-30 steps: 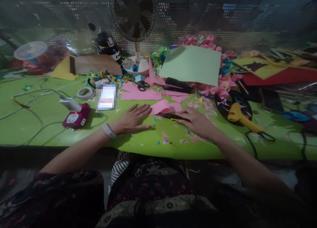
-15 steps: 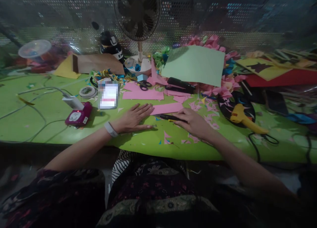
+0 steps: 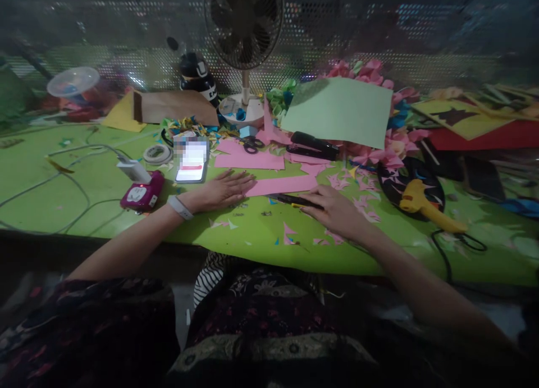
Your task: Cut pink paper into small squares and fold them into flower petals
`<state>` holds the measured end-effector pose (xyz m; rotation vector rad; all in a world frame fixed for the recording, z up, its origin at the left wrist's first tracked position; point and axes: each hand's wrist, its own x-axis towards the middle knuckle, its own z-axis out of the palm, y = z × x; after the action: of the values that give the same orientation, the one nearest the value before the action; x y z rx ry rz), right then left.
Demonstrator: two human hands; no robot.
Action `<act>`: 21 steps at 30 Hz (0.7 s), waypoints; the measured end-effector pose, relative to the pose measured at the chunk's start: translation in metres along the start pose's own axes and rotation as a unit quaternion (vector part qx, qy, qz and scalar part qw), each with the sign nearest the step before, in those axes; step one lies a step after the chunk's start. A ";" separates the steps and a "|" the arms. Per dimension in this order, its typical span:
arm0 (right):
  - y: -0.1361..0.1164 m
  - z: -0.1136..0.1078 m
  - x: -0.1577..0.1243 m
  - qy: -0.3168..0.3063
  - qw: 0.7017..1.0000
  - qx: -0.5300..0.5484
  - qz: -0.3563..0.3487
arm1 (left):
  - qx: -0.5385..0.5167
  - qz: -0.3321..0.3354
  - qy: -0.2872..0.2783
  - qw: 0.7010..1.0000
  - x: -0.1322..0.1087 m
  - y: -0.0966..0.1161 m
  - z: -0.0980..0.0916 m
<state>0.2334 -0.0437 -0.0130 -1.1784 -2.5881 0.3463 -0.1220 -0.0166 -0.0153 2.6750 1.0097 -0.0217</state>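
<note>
My left hand lies flat with its fingers stretched out, the fingertips on the left end of a pink paper strip. Closed around a black and yellow utility knife, my right hand rests at the strip's lower right. The knife points left, lying just below the strip's near edge. Beyond the strip is another piece of pink paper, with black scissors on it. A black stapler sits to their right.
A phone, tape roll and purple charging box with cables stand left. Right are pink scraps and a yellow glue gun on a black round tray. A fan and green sheet are behind.
My left hand has slid left and slightly back along the strip, its thumb drawn in, showing more of the pink paper. My right hand keeps the knife beside the strip. The view has shifted slightly.
</note>
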 end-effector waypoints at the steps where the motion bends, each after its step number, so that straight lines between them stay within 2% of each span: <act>1: -0.002 0.000 0.003 -0.001 1.000 0.001 0.000 | 0.006 0.001 0.004 1.000 0.000 -0.001 0.002; 6: -0.013 0.004 0.017 -0.001 1.000 0.011 -0.010 | 0.033 0.006 0.007 0.999 0.000 0.003 0.004; 13: -0.012 -0.001 0.010 -0.021 1.000 0.013 -0.018 | 0.023 0.003 0.007 1.000 -0.001 0.008 -0.001; 21: -0.019 0.007 0.024 -0.024 0.999 0.021 -0.037 | 0.002 -0.007 0.010 1.000 -0.001 0.010 -0.002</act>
<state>0.2026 -0.0384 -0.0099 -1.0705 -2.6442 0.4164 -0.1159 -0.0239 -0.0103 2.6762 1.0363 -0.0007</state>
